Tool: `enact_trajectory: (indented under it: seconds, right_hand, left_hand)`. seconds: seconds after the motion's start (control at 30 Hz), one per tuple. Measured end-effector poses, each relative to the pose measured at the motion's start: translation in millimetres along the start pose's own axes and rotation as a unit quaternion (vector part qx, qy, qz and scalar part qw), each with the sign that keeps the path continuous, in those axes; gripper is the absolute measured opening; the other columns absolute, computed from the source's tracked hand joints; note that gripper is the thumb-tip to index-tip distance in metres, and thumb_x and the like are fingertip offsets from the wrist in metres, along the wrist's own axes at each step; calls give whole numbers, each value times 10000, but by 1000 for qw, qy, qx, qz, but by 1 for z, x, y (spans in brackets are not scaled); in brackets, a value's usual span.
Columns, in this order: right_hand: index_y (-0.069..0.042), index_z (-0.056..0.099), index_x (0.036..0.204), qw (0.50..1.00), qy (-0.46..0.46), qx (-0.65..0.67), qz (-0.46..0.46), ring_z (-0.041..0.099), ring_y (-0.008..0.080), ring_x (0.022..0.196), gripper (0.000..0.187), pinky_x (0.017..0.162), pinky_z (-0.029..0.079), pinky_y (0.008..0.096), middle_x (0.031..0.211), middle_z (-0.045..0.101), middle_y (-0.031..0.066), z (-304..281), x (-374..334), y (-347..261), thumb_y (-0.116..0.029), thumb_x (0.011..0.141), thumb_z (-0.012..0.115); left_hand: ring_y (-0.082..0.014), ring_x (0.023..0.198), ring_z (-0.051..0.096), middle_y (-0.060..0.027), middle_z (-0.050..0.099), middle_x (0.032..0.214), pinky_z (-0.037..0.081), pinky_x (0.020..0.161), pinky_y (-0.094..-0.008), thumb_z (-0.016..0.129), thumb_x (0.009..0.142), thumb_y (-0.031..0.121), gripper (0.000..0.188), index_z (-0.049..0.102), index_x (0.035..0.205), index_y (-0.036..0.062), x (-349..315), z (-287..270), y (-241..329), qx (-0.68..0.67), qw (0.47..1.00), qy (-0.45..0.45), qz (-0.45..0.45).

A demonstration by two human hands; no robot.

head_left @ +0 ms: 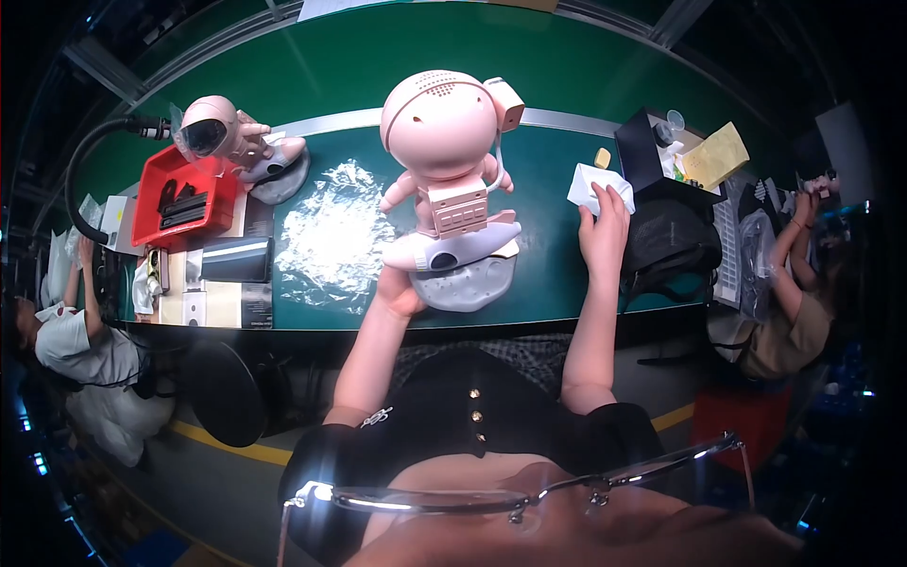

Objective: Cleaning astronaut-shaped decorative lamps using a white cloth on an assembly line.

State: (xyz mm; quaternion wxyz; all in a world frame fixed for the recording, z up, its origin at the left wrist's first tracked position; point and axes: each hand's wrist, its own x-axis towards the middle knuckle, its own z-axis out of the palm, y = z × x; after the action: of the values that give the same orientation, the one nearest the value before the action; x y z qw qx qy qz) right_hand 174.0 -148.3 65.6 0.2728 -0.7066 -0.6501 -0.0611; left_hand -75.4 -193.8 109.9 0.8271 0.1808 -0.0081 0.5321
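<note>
A pink astronaut figure (pixel 439 137) stands upright on the green table in front of me, its back toward me. It sits astride a pale rocket-shaped piece (pixel 458 248) fixed on a grey, cratered base (pixel 470 286). My left hand (pixel 401 291) grips the left side of that base, its fingers partly hidden beneath. To the right, my right hand (pixel 607 225) has its fingers and thumb closed on a folded white wipe (pixel 588 178) lying on the table. A small yellow piece (pixel 603 158) lies just beyond the wipe.
Crumpled clear plastic film (pixel 331 241) covers the table left of the figure. A second astronaut figure (pixel 213 128) stands behind a red bin (pixel 142 208) holding black parts. On the right are a black box (pixel 642 151) and a black bag (pixel 671 241). Other people work at both sides.
</note>
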Motion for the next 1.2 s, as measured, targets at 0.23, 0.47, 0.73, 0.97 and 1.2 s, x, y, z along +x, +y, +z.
enact_trajectory:
  seconds: [0.23,0.47,0.73,0.97,1.2]
  right_hand:
    - [12,374,1299,932,-92,317,-148,359,333,1248,537,1025,277,409,1330,396,190,-18,-38,-72,-244,855,532]
    - [102,114,1342,910,-238,210,-266,48,471,1313,953,1037,33,579,1402,75,312,-29,-74,-132,-440,748,627]
    - [5,639,929,784,-267,513,-226,628,241,871,224,824,456,339,841,653,119,-42,-68,-112,-25,708,651]
    - [-15,354,1243,820,-243,506,-111,502,201,1029,728,856,423,324,1115,496,115,-9,-48,-150,-120,655,769]
    - [5,389,1236,725,-163,669,-4,529,170,1039,515,863,422,281,1152,542,105,18,-36,-171,0,769,607]
  left_hand:
    - [-261,1278,305,-136,233,1392,287,1066,-423,511,856,353,660,186,1380,120,0,-1,-2,59,998,13,36]
    - [-286,1295,283,-137,238,1415,265,1082,-391,548,819,227,696,171,1379,58,-21,-25,-4,10,996,82,26]
    - [-318,1271,317,-142,296,1384,259,1072,-484,654,714,227,746,267,1335,83,-17,-30,-4,82,992,66,71]
    - [-256,1162,454,-148,426,1273,373,978,-372,405,889,124,471,278,1321,-12,-51,-92,-23,157,959,198,129]
    - [-267,1233,377,-139,376,1326,294,1032,-389,385,859,69,493,267,1332,-4,-40,-65,-20,199,941,217,166]
